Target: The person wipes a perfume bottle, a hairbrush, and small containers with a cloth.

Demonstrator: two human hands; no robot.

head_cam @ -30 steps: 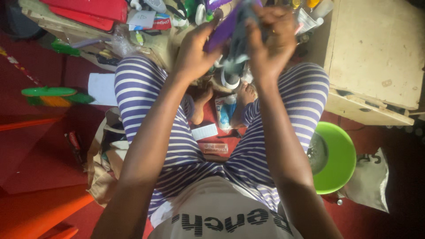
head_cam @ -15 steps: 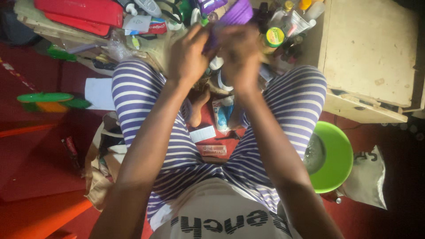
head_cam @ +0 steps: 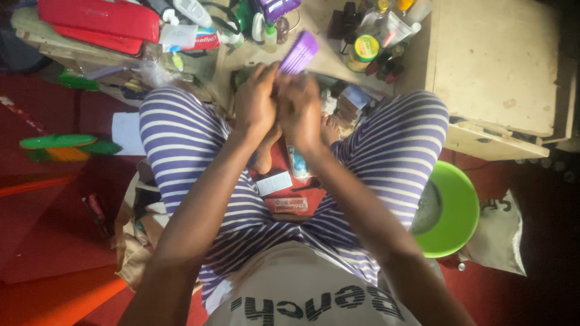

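- Your left hand (head_cam: 257, 102) and your right hand (head_cam: 300, 111) are pressed together in front of you, above your knees in the purple-and-white striped trousers (head_cam: 181, 151).
- Both hands are closed around the lower end of a purple plastic comb (head_cam: 298, 53); its toothed end sticks up and away from your fingers, tilted to the right.
- The comb is held in the air over the near edge of the low, cluttered wooden worktop (head_cam: 329, 57), not resting on it.
- Just beyond the comb on the worktop stand a small round jar with a yellow-green lid (head_cam: 362, 48) and a few bottles; their details are too small to tell.
- Far left on the worktop lies a flat red plastic case (head_cam: 96, 21), with a red-and-white tube (head_cam: 202, 41) beside it.
- Your bare feet (head_cam: 266, 154) rest on the red floor between your knees, near a small white card (head_cam: 273, 182) and a flat pinkish packet (head_cam: 288, 205).
- To your right, on the floor, sits a bright green plastic bowl (head_cam: 459, 211), next to a pale wooden cabinet (head_cam: 495, 66).
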